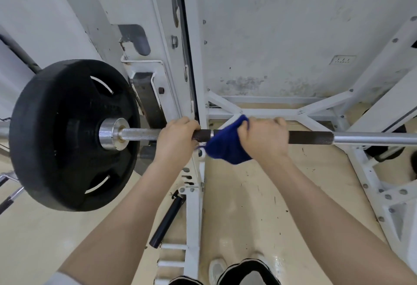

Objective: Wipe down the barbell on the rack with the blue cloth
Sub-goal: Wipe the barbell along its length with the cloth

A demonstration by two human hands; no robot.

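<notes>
Barbell (pixel 361 137) lies across the white rack (pixel 196 95) with its long axis running left to right through the view, level, well above the tan floor (pixel 248 194). A black weight plate (pixel 67 136) sits on its left end against a shiny collar (pixel 112 133).

The left hand (pixel 176 140) is clenched around the bare shaft just right of the silver knurled stretch, fingers curled over the top, near the rack upright. The right hand (pixel 264 140) is closed over the bar a little further right, grasping the blue cloth (pixel 228 147) against the shaft; the cloth bunches out from under the thumb side and hangs below the bar between the two hands. The hands are near each other but apart.

Right of the right hand a dark knurled section shows, then smooth chrome running out of view. A black roller pad (pixel 167 221) angles down beside the rack's base, and the person's shoes (pixel 243 271) stand on the floor below.
</notes>
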